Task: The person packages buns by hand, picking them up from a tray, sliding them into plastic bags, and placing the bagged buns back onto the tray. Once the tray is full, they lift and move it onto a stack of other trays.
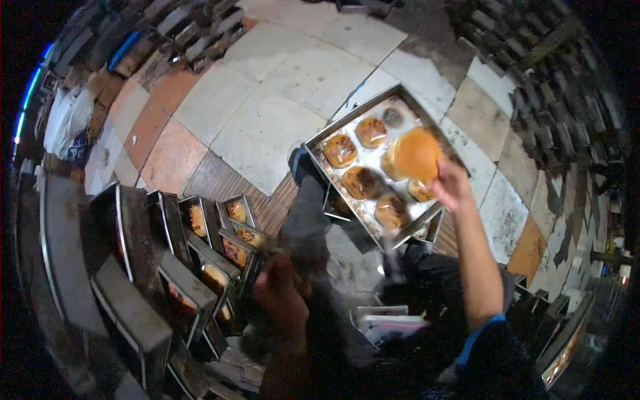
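Observation:
My right hand [452, 188] grips the edge of a round golden bun [417, 153] and holds it over a square metal tray [427, 110]. On the tray's whitish lining sit several browned round buns, among them one bun [340, 151] at the left and another bun [391, 211] near the front edge. Some of them carry dark patches or clear wrapping. Lower down, in shadow, my left hand [283, 287] is beside my leg and close to the stacked tins. Motion blur hides its fingers, and I cannot make out whether it holds anything.
Stacked metal tins [137, 307] with baked goods stand at the left. More dark stacked tins [547, 73] line the upper right. A white plastic bag [67, 120] lies at the far left. The floor is worn tile [257, 127]. A white-topped box [390, 327] sits near my lap.

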A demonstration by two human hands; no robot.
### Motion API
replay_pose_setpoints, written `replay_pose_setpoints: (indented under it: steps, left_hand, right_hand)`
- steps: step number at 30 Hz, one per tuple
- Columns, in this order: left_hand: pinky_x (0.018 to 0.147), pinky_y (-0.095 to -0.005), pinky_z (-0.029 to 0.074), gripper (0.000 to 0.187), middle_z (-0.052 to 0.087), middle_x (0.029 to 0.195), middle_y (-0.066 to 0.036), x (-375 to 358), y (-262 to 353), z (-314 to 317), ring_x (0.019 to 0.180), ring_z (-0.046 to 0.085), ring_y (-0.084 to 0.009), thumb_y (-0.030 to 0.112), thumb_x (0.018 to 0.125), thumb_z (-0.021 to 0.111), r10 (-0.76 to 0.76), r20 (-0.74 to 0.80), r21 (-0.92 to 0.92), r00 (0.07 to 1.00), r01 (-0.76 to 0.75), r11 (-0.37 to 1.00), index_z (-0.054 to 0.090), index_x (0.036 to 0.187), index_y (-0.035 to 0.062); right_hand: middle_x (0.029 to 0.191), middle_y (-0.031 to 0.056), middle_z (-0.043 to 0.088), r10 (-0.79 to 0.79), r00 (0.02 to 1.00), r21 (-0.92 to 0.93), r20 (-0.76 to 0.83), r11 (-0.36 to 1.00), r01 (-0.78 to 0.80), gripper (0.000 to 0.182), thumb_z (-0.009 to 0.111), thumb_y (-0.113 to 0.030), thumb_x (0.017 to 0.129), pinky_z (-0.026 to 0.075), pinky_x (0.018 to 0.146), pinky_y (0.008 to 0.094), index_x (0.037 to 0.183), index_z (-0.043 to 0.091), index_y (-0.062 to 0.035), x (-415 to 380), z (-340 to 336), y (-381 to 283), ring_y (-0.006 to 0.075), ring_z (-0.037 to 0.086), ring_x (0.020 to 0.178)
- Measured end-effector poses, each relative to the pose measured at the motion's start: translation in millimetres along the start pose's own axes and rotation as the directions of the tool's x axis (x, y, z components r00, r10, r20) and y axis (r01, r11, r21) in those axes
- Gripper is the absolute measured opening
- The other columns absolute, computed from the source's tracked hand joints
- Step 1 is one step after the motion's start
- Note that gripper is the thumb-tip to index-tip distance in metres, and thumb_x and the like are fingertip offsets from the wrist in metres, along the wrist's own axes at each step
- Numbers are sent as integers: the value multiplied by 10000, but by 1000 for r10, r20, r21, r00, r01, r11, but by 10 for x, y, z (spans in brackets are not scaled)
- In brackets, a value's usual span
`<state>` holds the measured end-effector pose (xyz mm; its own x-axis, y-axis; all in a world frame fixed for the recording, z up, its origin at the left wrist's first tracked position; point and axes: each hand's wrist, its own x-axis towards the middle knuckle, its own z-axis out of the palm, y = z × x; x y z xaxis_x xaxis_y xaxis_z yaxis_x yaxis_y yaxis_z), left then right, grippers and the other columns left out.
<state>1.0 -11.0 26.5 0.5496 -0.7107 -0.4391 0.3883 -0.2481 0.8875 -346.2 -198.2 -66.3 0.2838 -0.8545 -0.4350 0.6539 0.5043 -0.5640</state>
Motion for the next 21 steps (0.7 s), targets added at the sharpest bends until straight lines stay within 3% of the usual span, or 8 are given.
replay_pose_setpoints:
  steps: [3, 5, 7, 9, 11, 13, 16, 21]
  left_hand:
    - [522, -238, 437, 228, 572, 664, -17, -83, 2, 51, 572, 544, -85, 210, 935, 643, 111, 24, 199, 993, -114, 973, 648, 920, -17]
    - [615, -212, 466, 211, 611, 721, -29, -252, -194, 135, 638, 587, -99, 168, 949, 623, 357, 199, 196, 913, -394, 898, 653, 990, -36]
    - [810, -284, 488, 360, 646, 1044, -150, -326, -346, 21, 925, 625, -187, 267, 982, 568, 526, 345, 278, 777, -620, 734, 590, 1203, -16]
    - [914, -388, 481, 613, 574, 1233, -179, -847, 163, 177, 1086, 591, -271, 479, 980, 482, 70, 500, -390, 863, 152, 908, 404, 1392, 32]
    - [981, -469, 460, 775, 515, 1323, -172, -1042, 347, 148, 1170, 552, -338, 608, 947, 404, 186, 761, -448, 622, 296, 844, 226, 1479, 74]
    - [1052, -480, 416, 688, 429, 1406, -213, -1378, 432, 199, 1255, 489, -352, 360, 943, 548, 307, 747, -549, 589, 287, 785, 236, 1472, 51]
    - [1089, -444, 362, 624, 402, 1454, -163, -1815, 295, 237, 1304, 448, -310, 262, 962, 498, 376, 662, -221, 648, -310, 925, 242, 1474, 14]
    - [929, -596, 484, 634, 547, 1312, -177, -1520, 559, 61, 1164, 567, -367, 527, 919, 406, 51, 534, -529, 844, 287, 799, 438, 1369, 81]
  right_hand:
    - [1062, 116, 669, 56, 960, -127, 274, 992, -22, 353, 680, -58, 847, 558, 763, 285, 1179, 591, 18, -1285, 701, 306, 162, 667, 923]
    - [1098, 124, 668, 155, 986, -617, 57, 782, -87, 357, 662, -35, 862, 552, 828, 290, 1202, 579, 32, -1854, 1084, 535, 161, 675, 948]
    - [1165, 169, 654, -44, 981, -742, 191, 647, 174, 354, 647, -54, 876, 533, 897, 320, 1212, 575, 33, -2326, 1511, 772, 228, 672, 1020]
    - [1255, 222, 598, -375, 792, -823, 482, 115, 556, 418, 638, -81, 881, 465, 1008, 379, 1280, 546, 6, -2739, 1824, 890, 311, 608, 1152]
    - [1504, 252, 305, -205, 682, -695, 702, 13, 719, 576, 633, -49, 857, 293, 1130, 495, 1400, 440, -38, -2971, 1941, 1030, 438, 319, 1379]
    - [1521, 278, 237, -250, 567, -616, 785, -231, 753, 604, 631, -78, 854, 271, 1123, 554, 1416, 414, -40, -3056, 2014, 1155, 512, 270, 1372]
    - [1471, 323, 283, -301, 628, -690, 718, -431, 582, 592, 625, -151, 854, 253, 1116, 578, 1396, 424, -22, -3195, 2175, 1052, 533, 296, 1345]
    - [1365, 285, 436, -389, 566, -672, 727, -239, 701, 507, 641, -89, 835, 410, 1030, 479, 1318, 508, -14, -3433, 2111, 1239, 456, 466, 1235]
